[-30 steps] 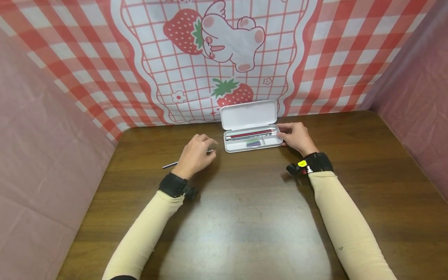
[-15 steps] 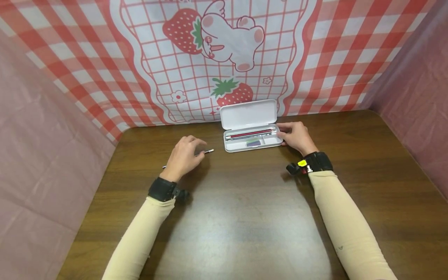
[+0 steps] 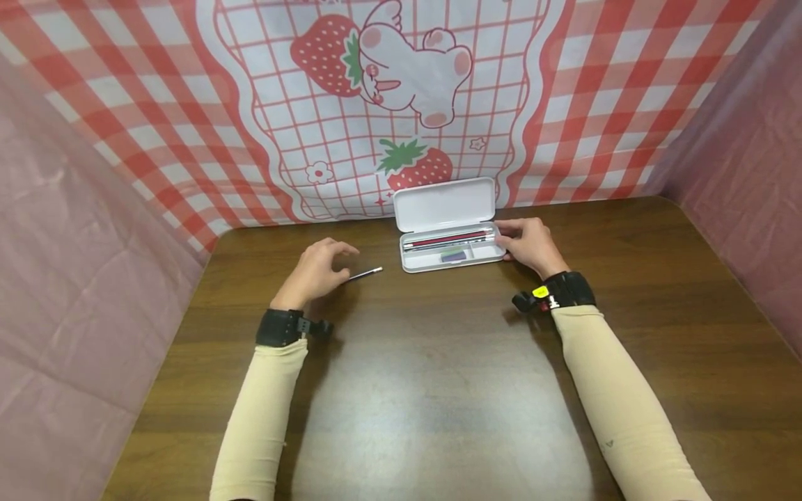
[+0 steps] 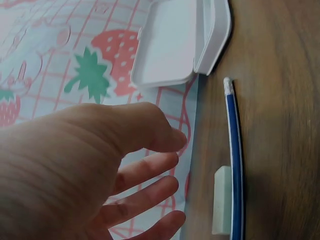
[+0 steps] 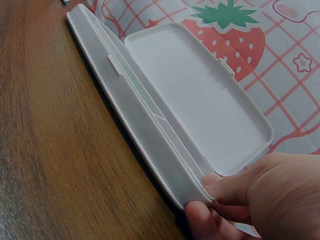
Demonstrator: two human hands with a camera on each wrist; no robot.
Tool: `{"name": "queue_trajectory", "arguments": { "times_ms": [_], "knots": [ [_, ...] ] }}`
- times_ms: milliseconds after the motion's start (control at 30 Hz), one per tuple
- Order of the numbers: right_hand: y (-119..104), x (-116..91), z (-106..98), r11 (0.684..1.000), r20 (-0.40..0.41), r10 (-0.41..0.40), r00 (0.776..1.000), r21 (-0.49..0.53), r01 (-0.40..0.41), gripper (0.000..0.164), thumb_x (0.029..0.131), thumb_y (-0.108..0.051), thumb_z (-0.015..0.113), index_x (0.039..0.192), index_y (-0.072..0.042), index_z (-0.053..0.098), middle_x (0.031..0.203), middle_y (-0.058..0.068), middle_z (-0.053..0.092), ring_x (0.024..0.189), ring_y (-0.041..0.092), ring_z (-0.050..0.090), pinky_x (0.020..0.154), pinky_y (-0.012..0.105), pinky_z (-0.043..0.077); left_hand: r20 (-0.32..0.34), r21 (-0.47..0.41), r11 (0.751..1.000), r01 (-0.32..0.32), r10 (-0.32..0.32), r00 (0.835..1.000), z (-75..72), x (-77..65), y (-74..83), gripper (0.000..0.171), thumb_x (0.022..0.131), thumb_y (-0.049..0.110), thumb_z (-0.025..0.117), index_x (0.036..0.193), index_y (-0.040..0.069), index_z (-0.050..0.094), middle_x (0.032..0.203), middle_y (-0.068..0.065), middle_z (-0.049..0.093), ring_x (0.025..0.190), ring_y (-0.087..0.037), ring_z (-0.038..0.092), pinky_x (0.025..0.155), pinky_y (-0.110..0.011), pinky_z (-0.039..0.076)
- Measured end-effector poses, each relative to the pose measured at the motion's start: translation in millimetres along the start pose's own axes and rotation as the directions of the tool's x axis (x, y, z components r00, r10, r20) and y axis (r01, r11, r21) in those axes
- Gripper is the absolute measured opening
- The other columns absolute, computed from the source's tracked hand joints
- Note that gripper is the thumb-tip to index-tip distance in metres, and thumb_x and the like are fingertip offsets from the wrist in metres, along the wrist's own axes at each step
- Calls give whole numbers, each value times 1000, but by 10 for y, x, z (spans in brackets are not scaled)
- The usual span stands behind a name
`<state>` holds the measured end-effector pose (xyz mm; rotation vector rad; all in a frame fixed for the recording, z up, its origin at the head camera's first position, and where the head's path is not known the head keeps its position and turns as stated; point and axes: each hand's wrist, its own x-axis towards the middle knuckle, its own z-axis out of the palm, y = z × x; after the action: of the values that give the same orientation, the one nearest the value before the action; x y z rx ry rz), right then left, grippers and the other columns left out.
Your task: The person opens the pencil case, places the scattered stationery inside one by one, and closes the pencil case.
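An open white pencil case (image 3: 418,266) stands at the back of the table with its lid (image 3: 445,205) raised. My right hand (image 3: 532,247) grips its right end, thumb at the inner rim and fingers outside in the right wrist view. Inside lie several pencils (image 3: 447,241) and a purple-and-green block (image 3: 454,257). My left hand (image 3: 316,270) hovers left of the case, fingers loosely bent and holding nothing. Beside it a blue pencil (image 4: 235,145) with a white end lies on the table, partly hidden by the hand in the head view. A pale eraser (image 4: 222,200) lies along the pencil.
The wooden table (image 3: 438,390) backs onto a red-and-white checked cloth (image 3: 601,104) with strawberry prints, close behind the raised lid. Pink cloth (image 3: 81,278) hangs at the left side, and another pink cloth (image 3: 745,160) at the right.
My left hand has moved left, away from the pencil case, uncovering more of the blue pencil's white-ended half. The pencil stays in place. My right hand keeps its grip on the case.
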<state>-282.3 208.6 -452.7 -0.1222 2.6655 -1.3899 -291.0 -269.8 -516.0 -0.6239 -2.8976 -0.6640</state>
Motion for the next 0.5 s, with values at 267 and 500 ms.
{"name": "queue_trajectory", "arguments": {
  "times_ms": [267,500],
  "knots": [
    [-10,4,17,1000,1,3,1000,-2,-3,47,110,-16,71,156,-4,66,140,31,72,67,1,68,66,16,58,39,-101,993,62,-59,997,-79,-109,-40,46,91,12,84,135,24,79,129,-1,78,124,-24,73,109,-49,61],
    [-16,-12,4,1000,-7,11,1000,6,-11,47,110,-15,71,156,-4,66,142,31,72,66,0,68,66,15,58,75,-131,988,81,-71,995,-95,-100,-68,48,91,12,85,136,27,78,129,1,77,124,-22,72,109,-49,61]
  ]
}}
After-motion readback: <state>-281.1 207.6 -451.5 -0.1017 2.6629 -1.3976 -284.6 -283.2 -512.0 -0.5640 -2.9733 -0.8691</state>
